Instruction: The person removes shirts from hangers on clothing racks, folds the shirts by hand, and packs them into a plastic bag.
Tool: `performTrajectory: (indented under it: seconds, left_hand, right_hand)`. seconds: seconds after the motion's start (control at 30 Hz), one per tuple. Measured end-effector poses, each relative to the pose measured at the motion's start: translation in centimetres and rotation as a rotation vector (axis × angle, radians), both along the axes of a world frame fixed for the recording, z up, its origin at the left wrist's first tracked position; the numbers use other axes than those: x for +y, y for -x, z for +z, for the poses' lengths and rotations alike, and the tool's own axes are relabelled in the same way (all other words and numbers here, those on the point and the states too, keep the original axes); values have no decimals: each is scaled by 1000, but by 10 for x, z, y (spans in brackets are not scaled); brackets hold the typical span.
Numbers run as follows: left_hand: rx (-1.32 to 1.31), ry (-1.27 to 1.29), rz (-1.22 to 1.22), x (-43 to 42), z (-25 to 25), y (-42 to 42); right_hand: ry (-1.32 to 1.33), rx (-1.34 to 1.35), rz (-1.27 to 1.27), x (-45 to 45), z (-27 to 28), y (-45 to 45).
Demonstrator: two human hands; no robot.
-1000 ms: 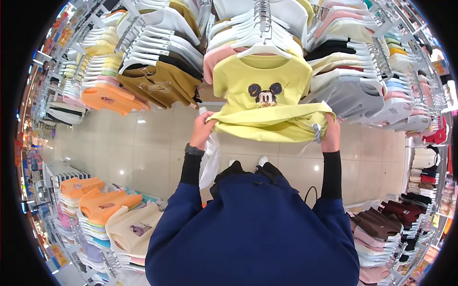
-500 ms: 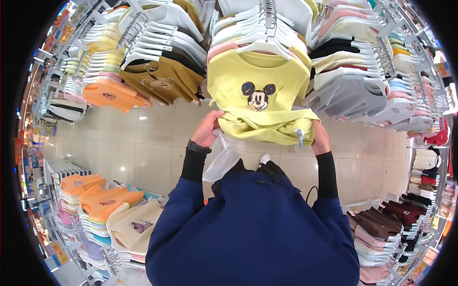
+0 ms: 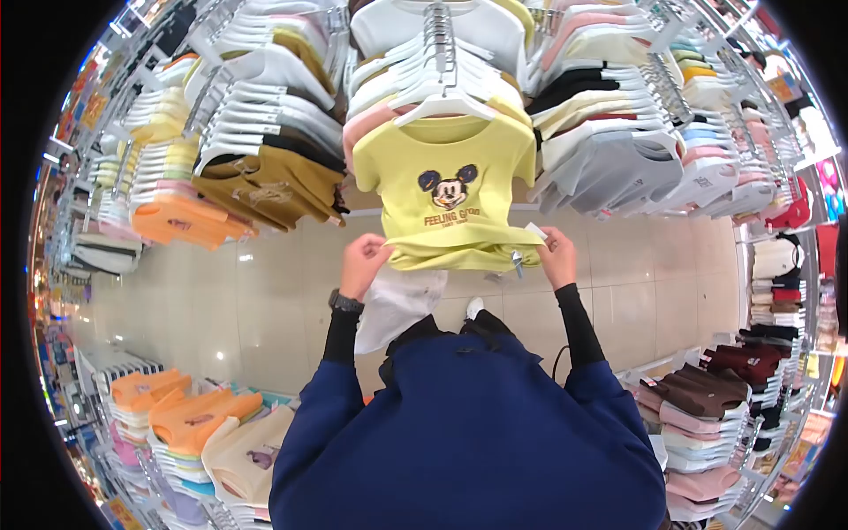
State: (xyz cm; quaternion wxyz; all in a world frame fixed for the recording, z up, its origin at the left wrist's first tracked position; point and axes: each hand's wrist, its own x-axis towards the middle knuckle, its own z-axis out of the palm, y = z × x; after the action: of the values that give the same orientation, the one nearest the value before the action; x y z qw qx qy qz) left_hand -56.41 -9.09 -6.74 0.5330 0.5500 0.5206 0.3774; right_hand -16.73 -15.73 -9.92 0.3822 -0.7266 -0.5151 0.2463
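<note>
A yellow T-shirt [image 3: 450, 159] with a cartoon mouse print and lettering hangs on a white hanger [image 3: 444, 108] at the front of the middle rack. Its lower hem is turned up in a band. My left hand [image 3: 364, 263], with a black watch on the wrist, pinches the left end of that hem. At the right end, my right hand [image 3: 556, 256] pinches the fabric beside a small white tag [image 3: 535, 231]. A bluish-grey tag or strip [image 3: 518, 262] hangs near the right hem. Below my left hand dangles a whitish translucent plastic bag [image 3: 397, 305]; how it is held is hidden.
Brown shirts [image 3: 269, 181] hang to the left of the middle rack, grey shirts [image 3: 609, 172] to the right. Behind on the left are racks with orange shirts [image 3: 199, 415], on the right dark brown ones [image 3: 702, 393]. Pale floor tiles [image 3: 265, 300] run between the racks.
Both hands have drawn the hem lower and straighter, uncovering the lettering under the mouse print. The view has shifted, so the racks sit further left.
</note>
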Motion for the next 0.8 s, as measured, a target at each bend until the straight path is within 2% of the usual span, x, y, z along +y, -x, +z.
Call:
performTrajectory:
  seconds: [0.1, 0.13, 0.2, 0.23, 0.33, 0.43, 0.5, 0.63, 0.73, 0.8]
  left_hand:
    - [227, -69, 222, -2, -72, 34]
    - [298, -111, 215, -6, -97, 41]
    - [440, -201, 206, -12, -130, 50]
    - [474, -189, 167, -15, -128, 48]
    - [574, -118, 83, -20, -102, 27]
    - [402, -69, 104, -11, -92, 19]
    - [372, -93, 85, -2, -82, 16]
    - [256, -139, 115, 24, -58, 11]
    - [-43, -115, 133, 50, -39, 0]
    - [-111, -23, 141, 62, -5, -16]
  right_hand:
    - [-45, -110, -218, -8, -23, -9]
    - [11, -141, -251, -10, -33, -11]
    - [174, -279, 16, -19, -93, -31]
    - [256, -346, 149, -19, -109, -38]
    - [293, -252, 275, 3, -69, -19]
    - [65, -277, 225, 51, -45, -4]
    - [-177, -298, 215, 86, -9, 7]
    - [-511, -513, 68, 158, 49, 28]
    - [-487, -505, 135, 195, 65, 38]
    - [-464, -468, 188, 211, 59, 39]
